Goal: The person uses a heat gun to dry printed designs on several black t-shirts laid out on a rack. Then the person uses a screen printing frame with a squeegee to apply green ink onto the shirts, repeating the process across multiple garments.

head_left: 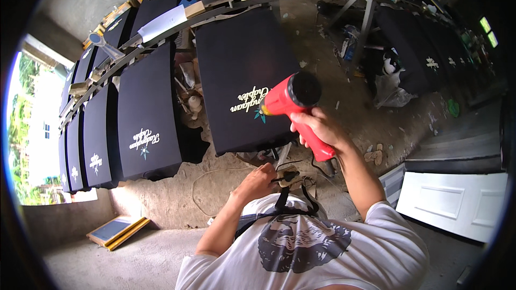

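My right hand (pixel 317 128) is wrapped round the handle of a red heat gun (pixel 279 96) with a black rear end. Its nozzle points down at the pale lettering and small teal leaf print (pixel 260 116) on a black shirt (pixel 242 53), which lies flat on a board. The nozzle covers part of the print, and whether it touches the cloth I cannot tell. Low in front of my waist, my left hand (pixel 258 180) has its fingers curled in, beside a dark-strapped pouch (pixel 290 176). What those fingers hold, if anything, is hidden.
More printed black shirts (pixel 148 113) lie on boards in rows to the left. A metal rail (pixel 215 8) behind them carries tape rolls and paper. A black-and-white cat (pixel 391 63) is under the right rack. Framed screens (pixel 118 232) lie lower left, a white panel (pixel 451 201) lower right.
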A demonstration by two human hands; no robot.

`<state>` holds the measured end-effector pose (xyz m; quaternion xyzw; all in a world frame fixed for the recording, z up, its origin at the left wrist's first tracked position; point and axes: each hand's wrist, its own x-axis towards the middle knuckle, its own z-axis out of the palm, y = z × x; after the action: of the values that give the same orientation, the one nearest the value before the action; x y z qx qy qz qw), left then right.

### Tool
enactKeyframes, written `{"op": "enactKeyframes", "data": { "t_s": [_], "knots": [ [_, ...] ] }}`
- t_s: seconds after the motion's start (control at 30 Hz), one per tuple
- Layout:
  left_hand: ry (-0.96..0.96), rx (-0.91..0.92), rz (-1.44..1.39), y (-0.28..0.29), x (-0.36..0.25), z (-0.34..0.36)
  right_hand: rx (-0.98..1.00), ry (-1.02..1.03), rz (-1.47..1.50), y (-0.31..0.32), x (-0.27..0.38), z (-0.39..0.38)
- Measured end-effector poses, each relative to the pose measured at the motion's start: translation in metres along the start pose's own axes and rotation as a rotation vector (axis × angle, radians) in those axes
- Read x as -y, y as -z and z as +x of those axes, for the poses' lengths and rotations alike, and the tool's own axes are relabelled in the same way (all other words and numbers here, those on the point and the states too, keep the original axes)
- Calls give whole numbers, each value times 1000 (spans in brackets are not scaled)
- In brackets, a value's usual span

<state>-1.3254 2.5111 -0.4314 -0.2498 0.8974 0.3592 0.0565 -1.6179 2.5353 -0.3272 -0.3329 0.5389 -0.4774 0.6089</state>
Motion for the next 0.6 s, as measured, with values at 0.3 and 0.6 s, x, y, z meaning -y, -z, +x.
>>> {"op": "enactKeyframes", "data": {
  "t_s": [0.3, 0.6],
  "knots": [
    [-18, -61, 93, 2, 9, 0, 8, -18, -47, -2, 2, 10],
    [10, -74, 153, 18, 49, 17, -3, -66, -41, -5, 7, 29]
  ]
}}
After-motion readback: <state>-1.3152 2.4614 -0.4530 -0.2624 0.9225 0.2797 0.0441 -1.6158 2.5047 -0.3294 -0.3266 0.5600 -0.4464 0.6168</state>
